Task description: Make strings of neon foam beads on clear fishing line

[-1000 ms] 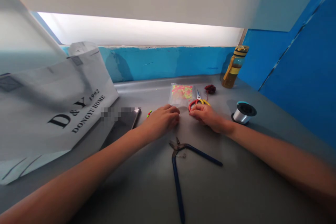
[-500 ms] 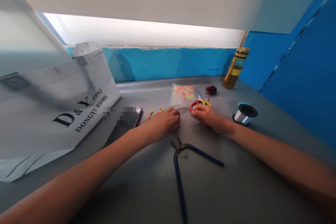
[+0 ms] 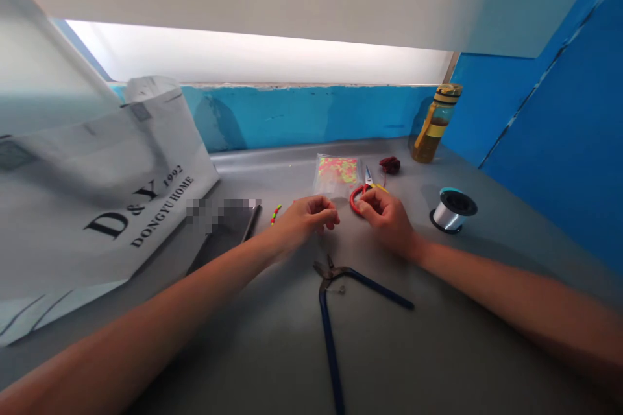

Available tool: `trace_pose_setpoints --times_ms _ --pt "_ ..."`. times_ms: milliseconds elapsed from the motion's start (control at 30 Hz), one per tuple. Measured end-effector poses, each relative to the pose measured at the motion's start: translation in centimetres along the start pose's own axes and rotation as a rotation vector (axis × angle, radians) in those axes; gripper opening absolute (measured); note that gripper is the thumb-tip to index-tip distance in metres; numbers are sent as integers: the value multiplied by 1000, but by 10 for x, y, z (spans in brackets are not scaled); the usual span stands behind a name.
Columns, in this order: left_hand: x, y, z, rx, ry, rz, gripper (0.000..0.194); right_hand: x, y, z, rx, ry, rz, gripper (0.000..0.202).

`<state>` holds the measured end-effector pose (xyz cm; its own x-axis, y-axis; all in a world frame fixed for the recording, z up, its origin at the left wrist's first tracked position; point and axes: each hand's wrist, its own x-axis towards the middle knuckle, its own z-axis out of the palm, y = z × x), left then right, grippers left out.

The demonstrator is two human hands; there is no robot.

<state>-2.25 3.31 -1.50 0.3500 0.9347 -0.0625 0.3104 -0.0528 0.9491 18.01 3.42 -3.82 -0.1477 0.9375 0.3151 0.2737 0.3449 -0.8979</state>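
Note:
My left hand (image 3: pixel 311 217) is raised slightly over the grey table, thumb and forefinger pinched. Whatever sits in that pinch is too small to make out. Opposite it, my right hand (image 3: pixel 389 219) also has thumb and fingers pressed together, and its grip is equally unclear. It partly covers the scissors (image 3: pixel 359 200), which have one red and one yellow handle. A short string of red and green beads (image 3: pixel 276 214) lies beside my left wrist. Behind both hands is a clear bag of pink and yellow beads (image 3: pixel 338 172). Blue-handled pliers (image 3: pixel 331 324) lie spread apart nearer me.
A spool of clear line (image 3: pixel 453 211) stands at the right, with a yellow bottle (image 3: pixel 435 126) behind it. Dark red thread (image 3: pixel 389 165) lies beyond the scissors. A large white bag (image 3: pixel 126 188) and a dark flat device (image 3: pixel 228 233) occupy the left.
My left hand has turned, so its thumb-and-finger pinch now shows. My right hand has shifted slightly, covering more of the yellow scissor handle. The view has moved a little.

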Motion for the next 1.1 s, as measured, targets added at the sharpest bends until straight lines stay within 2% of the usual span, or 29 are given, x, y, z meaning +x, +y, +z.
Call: trace_pose_setpoints --times_ms 133,333,400,533,667,767,933,1100 --pt "1 -3 5 -174 -16 -15 13 -9 -2 2 -176 -13 -139 8" --pt "3 -11 7 -285 -8 -62 14 -9 -2 0 -218 -25 -139 9" --pt "4 -13 7 -302 -9 -72 18 -9 -2 0 -222 -7 -186 7" --pt "5 -18 6 -273 0 -72 21 -9 -1 0 -289 6 -417 7" --pt "6 -21 6 -267 -39 -35 20 -9 -1 1 -441 -82 -620 8" --pt "7 -22 5 -271 -71 -18 18 -10 -1 2 -525 -99 -636 10" --pt "7 -23 5 -299 -51 -25 18 -8 0 2 -599 -60 -636 11" --pt "8 -26 6 -344 -51 -29 15 -6 4 2 -585 -138 -656 10"
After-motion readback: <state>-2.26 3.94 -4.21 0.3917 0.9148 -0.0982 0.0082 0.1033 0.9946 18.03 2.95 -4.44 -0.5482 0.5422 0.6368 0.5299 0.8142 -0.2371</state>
